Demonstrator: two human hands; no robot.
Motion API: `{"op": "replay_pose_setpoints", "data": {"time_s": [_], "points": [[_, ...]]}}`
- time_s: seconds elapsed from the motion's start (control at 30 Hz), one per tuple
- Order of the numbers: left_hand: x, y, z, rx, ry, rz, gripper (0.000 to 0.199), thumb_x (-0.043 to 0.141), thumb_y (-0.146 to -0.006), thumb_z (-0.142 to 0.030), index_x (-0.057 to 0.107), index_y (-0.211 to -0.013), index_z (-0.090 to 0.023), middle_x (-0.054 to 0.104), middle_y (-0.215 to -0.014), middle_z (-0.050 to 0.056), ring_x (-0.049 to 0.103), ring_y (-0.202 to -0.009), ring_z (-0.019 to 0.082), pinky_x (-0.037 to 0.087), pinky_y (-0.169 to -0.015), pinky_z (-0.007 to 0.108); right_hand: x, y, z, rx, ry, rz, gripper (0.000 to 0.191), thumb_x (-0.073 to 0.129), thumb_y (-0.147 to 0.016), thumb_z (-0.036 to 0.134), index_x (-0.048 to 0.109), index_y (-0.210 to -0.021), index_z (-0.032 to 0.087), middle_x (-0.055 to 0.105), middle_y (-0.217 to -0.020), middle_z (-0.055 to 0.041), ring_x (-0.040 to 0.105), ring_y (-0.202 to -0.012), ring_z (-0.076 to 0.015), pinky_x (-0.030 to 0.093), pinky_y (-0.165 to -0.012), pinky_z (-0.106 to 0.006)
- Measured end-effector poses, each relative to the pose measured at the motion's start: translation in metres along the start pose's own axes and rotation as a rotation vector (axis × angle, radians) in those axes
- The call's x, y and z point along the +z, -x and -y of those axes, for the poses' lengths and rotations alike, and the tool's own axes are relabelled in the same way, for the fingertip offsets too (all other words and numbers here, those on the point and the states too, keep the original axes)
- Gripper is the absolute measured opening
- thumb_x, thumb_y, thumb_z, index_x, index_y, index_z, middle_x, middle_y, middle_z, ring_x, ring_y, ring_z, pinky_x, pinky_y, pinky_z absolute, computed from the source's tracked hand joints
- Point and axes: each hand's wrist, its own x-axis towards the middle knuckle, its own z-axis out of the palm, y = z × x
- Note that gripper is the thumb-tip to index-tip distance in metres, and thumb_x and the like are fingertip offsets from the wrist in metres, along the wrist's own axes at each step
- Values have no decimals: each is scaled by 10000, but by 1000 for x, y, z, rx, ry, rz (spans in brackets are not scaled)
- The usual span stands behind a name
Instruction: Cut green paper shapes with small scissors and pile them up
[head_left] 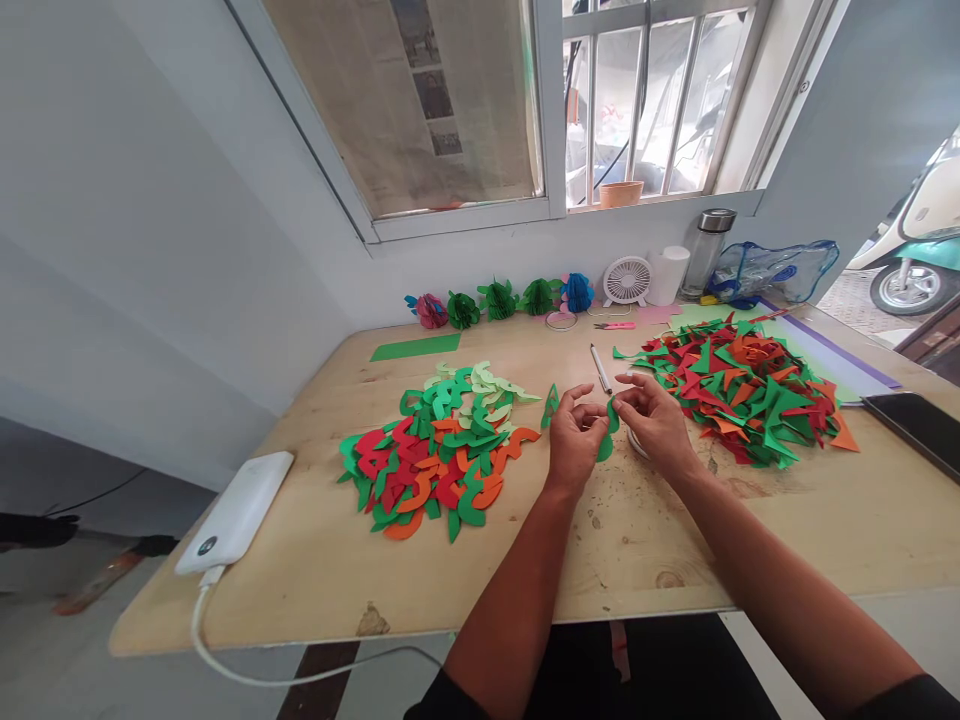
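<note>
Above the middle of the wooden table, my left hand (576,436) and my right hand (654,414) come close together. Between them is a curved green paper piece (606,446), pinched by the fingers of both. Another green paper piece (551,404) stands out just left of my left hand. A round white-rimmed object (636,443) lies partly hidden under my right hand. A white pen (601,368) lies just beyond the hands. To the left spreads a pile of cut curved paper shapes (427,465) in green, red and orange. Pointed paper scraps (750,385) are heaped on the right.
Paper ornaments (498,298), a small white fan (628,281), a glass bottle (706,254) and a clear bag (776,270) line the wall. A green strip (415,348) lies back left, a white power bank (236,512) with cable front left, a phone (915,428) far right.
</note>
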Motion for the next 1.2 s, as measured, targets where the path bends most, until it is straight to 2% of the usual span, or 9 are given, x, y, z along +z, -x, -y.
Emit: {"op": "replay_pose_setpoints", "data": {"time_s": [0.33,0.6,0.77,0.93,1.1,1.2], "points": [[-2,0,0,20,-24,-8,444,657,-637,-136,543,-1063,-179,648,-664,-24,573,-592,96,429,-629,222,0,1,3,-13,80,-7,314,621,-735,316,561,-1010,178,614,-686,4,553,-626,-139,419,-591,-275],[-4,0,-8,98,-112,-133,422,615,-665,-116,544,-1078,-164,643,-707,-6,591,-622,103,438,-613,208,1,1,15,67,11,-66,273,628,-720,380,607,-901,177,647,-754,-43,581,-696,-160,437,-612,-285],[-3,3,-8,173,-165,-156,422,604,-692,-106,547,-1106,-165,641,-732,4,605,-673,106,451,-642,206,0,3,16,72,-54,18,229,630,-736,369,611,-862,179,658,-733,-38,562,-627,-133,421,-559,-263],[-4,0,-2,125,-70,-124,447,656,-678,-145,543,-1109,-170,661,-751,15,633,-710,122,460,-669,219,1,3,13,39,-72,103,217,629,-749,366,606,-868,186,685,-787,-46,609,-669,-148,443,-558,-263],[-5,-3,-1,-5,94,-80,530,734,-620,-223,523,-1102,-161,681,-753,27,622,-619,119,428,-576,207,3,3,12,47,-52,98,239,635,-739,389,602,-873,193,694,-787,-47,634,-696,-163,480,-593,-279],[-5,-3,-2,-12,109,-63,528,727,-613,-196,523,-1098,-155,679,-735,23,617,-608,114,429,-571,202,3,3,13,46,-49,83,229,643,-730,381,607,-859,195,696,-805,-50,631,-700,-160,490,-612,-284]]}}
